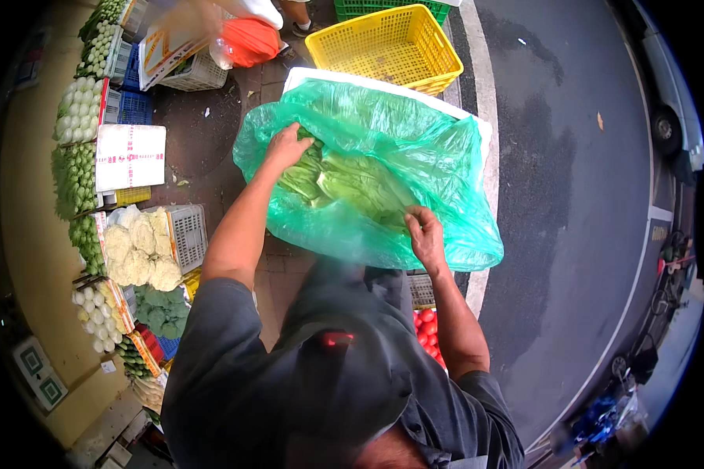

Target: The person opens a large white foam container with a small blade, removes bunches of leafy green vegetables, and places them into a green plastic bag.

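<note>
A translucent green plastic bag (440, 170) lies spread over a white foam box (381, 91) in front of me. In its opening lie long leafy green vegetables (358, 182), their pale stem ends towards the left. My left hand (287, 148) grips the bag's rim at the left of the opening, its thumb over the leaves. At the lower right of the opening, my right hand (426, 234) pinches the bag's edge beside the leaf tips. Part of the greens is covered by the plastic.
Yellow plastic crate (387, 53) stands beyond the box. To the left are crates of cauliflower (144, 246), broccoli (161, 311) and a white carton (130, 157). Tomatoes (427, 331) sit below my right arm. Another person holds a red bag (249, 41). A road (551, 176) runs along the right.
</note>
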A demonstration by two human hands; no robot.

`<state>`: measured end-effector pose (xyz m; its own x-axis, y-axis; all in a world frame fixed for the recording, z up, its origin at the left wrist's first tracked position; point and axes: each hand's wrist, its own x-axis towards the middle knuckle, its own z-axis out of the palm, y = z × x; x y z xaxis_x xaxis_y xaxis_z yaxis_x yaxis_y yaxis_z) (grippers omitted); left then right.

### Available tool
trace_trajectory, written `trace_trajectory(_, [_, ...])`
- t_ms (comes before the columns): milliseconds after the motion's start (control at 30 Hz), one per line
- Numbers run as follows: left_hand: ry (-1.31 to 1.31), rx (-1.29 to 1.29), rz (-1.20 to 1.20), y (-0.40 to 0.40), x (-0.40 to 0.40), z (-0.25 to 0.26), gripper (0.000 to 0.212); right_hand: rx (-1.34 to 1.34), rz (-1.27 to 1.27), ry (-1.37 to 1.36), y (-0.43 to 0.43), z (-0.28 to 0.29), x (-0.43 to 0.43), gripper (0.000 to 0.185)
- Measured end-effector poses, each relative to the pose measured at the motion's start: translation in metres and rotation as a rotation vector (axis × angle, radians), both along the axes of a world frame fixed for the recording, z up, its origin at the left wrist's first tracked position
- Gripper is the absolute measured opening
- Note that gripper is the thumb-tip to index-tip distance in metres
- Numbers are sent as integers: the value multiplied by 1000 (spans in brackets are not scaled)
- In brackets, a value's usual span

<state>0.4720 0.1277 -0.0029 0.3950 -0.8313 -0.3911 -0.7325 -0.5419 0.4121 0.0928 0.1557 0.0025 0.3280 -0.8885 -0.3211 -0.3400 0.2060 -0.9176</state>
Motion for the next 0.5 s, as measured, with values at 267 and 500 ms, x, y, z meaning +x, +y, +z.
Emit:
trace_trajectory(267, [-53,56,-79,-47,23,8,67,-580,11,860,-97,-27,-32,43])
trace_trajectory(500, [-324,-11,-143,-78,48,-7,62,-538,44,1131,-190,-47,-68,64])
